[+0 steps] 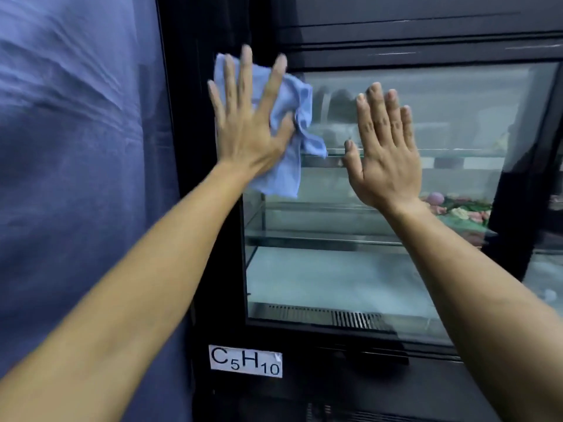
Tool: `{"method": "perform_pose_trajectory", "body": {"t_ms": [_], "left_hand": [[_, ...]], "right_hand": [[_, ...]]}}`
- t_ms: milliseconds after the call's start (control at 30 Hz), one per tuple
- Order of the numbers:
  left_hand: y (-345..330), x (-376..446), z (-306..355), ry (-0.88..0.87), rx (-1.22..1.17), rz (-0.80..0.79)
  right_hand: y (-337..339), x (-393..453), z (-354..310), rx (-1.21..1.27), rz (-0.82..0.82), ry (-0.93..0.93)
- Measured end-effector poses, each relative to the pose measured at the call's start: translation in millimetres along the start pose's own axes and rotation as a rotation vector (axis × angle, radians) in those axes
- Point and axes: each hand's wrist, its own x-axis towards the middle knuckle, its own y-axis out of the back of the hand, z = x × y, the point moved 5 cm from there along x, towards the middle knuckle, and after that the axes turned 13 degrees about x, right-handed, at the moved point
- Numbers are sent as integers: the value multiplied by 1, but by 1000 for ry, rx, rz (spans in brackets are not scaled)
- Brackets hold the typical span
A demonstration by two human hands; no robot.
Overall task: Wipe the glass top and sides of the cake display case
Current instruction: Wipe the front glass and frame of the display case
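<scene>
The cake display case (502, 50) has a black frame and a glass side panel (335, 269) right in front of me. My left hand (246, 126) presses a light blue cloth (292, 123) flat against the panel's upper left corner, fingers spread and straight. The cloth hangs crumpled below and to the right of the palm. My right hand (384, 153) lies flat on the glass to the right of the cloth, fingers straight and pointing up, holding nothing.
Inside the case are glass shelves (320, 236), a metal vent grille (335, 315) at the bottom and a decorated cake (460, 211) at the right. A white label reading C5H10 (245, 360) sits on the black base. A blue-grey wall (76, 178) fills the left.
</scene>
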Motion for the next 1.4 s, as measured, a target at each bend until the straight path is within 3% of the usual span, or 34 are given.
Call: {"method": "perform_pose_trajectory", "body": {"t_ms": [133, 300, 467, 533, 633, 867, 1033, 1200, 1333, 1400], "left_hand": [[8, 18, 28, 162, -22, -33], [-13, -91, 73, -106, -63, 71], [-46, -239, 71, -198, 2, -56], [-50, -263, 66, -208, 13, -104], [-45, -219, 59, -118, -31, -79], [-4, -23, 49, 69, 40, 14], [-5, -34, 53, 88, 52, -27], [-30, -172, 78, -34, -28, -99], [-59, -338, 97, -426, 21, -208], [-63, -362, 90, -591, 63, -205]], "right_hand": [[2, 0, 0, -3, 2, 0], [0, -1, 1, 0, 27, 11], [1, -1, 1, 8, -10, 15], [2, -3, 2, 2, -17, 12], [1, -3, 1, 1, -13, 9], [0, -3, 2, 13, 8, -2], [1, -3, 0, -29, 21, -20], [1, -3, 3, -85, -15, -94], [0, -4, 2, -83, -37, -97], [1, -4, 3, -78, -46, -103]]}}
